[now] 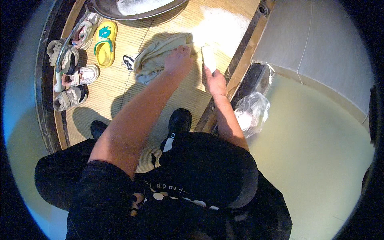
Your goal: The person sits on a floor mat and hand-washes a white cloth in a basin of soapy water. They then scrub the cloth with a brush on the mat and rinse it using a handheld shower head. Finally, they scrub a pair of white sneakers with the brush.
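Observation:
A crumpled cream cloth garment (154,58) lies wet-looking on the ribbed floor, a dark-and-white cord (128,62) beside its left end. My left hand (179,61) is closed on the cloth's right part, the fingers curled downward. To the right of it, my right hand (215,82) grips the near end of a long white object (209,59). Glare washes out its surface, so its exact kind cannot be made out. That object is held apart from the cloth, close to the raised edge on the right.
A metal basin (116,17) of suds stands at the far left, with foam (220,26) spread on the far right floor. A yellow clog (105,46), several sneakers (70,98) and a shower head (59,82) line the left. A clear plastic bag (253,114) sits right, past the dark ledge (211,108).

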`<state>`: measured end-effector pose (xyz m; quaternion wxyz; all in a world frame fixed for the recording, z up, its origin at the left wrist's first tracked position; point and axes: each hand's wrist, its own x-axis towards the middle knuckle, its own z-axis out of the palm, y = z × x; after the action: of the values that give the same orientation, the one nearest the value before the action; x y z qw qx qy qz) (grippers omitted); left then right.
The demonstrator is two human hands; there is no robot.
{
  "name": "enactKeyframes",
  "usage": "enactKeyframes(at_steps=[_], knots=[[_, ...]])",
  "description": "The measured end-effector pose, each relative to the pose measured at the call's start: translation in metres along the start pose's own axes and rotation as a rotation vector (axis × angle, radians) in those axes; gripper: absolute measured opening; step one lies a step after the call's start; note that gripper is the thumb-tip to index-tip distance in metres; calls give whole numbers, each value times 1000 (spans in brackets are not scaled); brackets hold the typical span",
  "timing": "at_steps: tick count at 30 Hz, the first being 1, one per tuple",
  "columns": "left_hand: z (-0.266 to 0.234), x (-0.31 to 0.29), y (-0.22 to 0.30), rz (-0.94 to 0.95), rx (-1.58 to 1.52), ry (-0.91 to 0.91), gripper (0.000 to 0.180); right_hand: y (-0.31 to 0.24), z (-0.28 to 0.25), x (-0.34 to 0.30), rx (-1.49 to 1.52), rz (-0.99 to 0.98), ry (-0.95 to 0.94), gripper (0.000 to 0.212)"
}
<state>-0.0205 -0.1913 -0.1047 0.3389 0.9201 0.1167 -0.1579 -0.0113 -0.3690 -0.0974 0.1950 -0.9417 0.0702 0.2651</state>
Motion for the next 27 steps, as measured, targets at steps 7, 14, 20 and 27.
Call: enactKeyframes(at_steps=[7,14,20,27], knots=[[30,5,-30,37,-186,96,16,6,8,3,20,12,20,63],[-29,-52,-66,-23,-520,356,7,-19,11,-23,177,-168,-167,50],[-13,-62,-103,-187,-846,336,6,-64,51,-43,-67,-304,-269,51],[-7,-59,-103,-202,-759,402,2,-59,18,-1,-8,-289,-159,51]])
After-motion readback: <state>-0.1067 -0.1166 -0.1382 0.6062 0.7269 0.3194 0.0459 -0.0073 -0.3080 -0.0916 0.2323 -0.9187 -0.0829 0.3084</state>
